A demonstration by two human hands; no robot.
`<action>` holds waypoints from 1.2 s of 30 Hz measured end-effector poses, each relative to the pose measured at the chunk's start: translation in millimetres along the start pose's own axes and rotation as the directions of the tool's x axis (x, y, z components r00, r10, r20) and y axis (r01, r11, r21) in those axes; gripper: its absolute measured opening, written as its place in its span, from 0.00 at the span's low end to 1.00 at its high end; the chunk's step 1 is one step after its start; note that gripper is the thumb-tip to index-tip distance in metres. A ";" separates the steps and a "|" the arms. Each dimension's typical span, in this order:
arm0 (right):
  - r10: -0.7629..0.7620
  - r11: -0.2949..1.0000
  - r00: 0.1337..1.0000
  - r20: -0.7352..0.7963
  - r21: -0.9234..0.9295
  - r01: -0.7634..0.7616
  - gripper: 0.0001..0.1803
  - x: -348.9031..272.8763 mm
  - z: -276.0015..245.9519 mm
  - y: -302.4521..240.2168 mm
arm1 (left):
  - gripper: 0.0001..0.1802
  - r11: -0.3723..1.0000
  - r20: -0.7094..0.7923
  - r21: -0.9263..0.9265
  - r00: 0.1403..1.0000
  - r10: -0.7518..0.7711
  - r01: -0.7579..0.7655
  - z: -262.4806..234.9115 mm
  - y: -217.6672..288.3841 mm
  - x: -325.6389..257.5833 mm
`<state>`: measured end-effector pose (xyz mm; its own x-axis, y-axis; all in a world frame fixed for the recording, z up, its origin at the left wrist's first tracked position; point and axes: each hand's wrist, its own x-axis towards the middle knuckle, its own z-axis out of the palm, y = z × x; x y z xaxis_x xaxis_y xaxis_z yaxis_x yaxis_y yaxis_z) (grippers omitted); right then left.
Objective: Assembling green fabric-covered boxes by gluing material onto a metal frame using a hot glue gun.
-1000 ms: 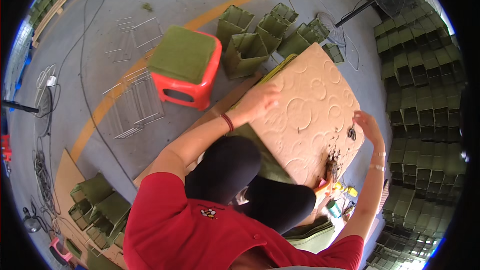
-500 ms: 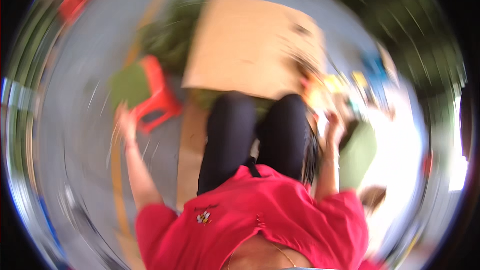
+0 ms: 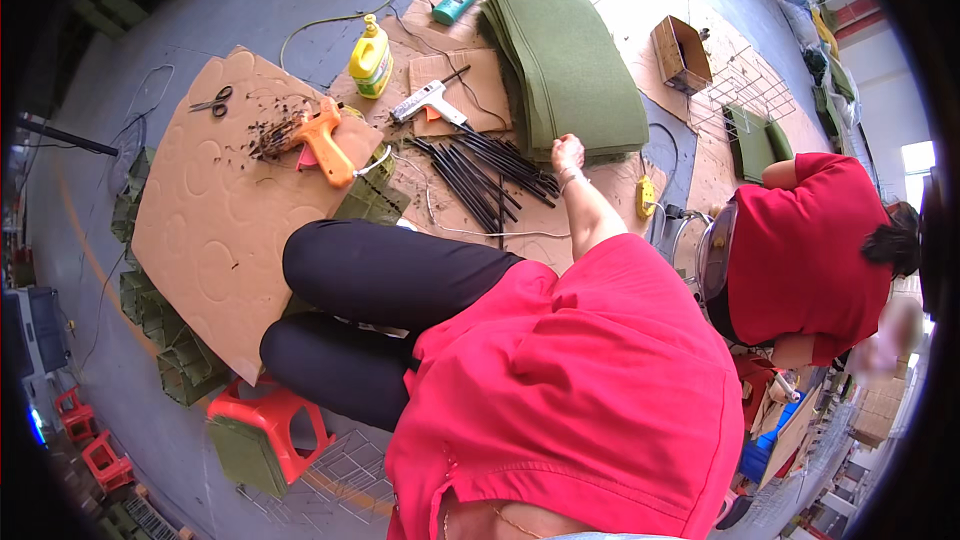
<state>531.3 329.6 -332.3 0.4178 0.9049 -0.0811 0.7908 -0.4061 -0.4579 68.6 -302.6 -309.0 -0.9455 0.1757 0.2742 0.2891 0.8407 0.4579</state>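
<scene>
My right hand (image 3: 568,153) reaches out to the near edge of a stack of dark green felt sheets (image 3: 575,65). Its fingers are curled closed at the edge of the stack, pinching the felt there. My left hand is out of the picture. Just left of the right hand lies a bundle of black glue sticks (image 3: 478,185) on cardboard. A white glue gun (image 3: 432,100) rests behind them. On the cardboard sheet (image 3: 200,240) before my knees are an orange glue gun (image 3: 328,145), black scissors (image 3: 212,102) and scattered dark scraps.
A yellow bottle (image 3: 371,60), a teal bottle (image 3: 458,0) and yellow power strips (image 3: 645,197) with cords stand or lie around. A co-worker in red (image 3: 805,250) sits at right. A red stool (image 3: 270,420) and folded green pieces (image 3: 175,330) are at lower left.
My view has swung to the right. My right hand has moved out to the green felt stack. My left hand, earlier beside the red stool, has left the view.
</scene>
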 end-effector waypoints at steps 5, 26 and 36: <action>-0.011 0.999 1.000 0.020 -0.033 0.012 0.16 47.2 1.5 21.4 | 0.16 0.994 0.101 0.086 0.993 0.054 -0.063 5.9 26.9 -2.9; -0.470 0.750 0.767 0.438 -0.259 0.608 0.10 150.0 -21.1 40.2 | 0.14 0.872 0.520 0.248 0.817 0.249 -0.423 24.7 72.4 3.0; -0.078 0.910 0.536 0.841 -0.160 0.383 0.14 160.5 -90.9 -65.6 | 0.13 0.828 0.624 0.278 0.747 0.230 -0.487 11.5 34.5 -27.2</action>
<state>587.1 489.9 -234.8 -0.2136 0.6236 -0.7520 0.9511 -0.0430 -0.3058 102.6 -272.5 -310.4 -0.7331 0.6445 -0.2172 0.6584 0.7526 0.0105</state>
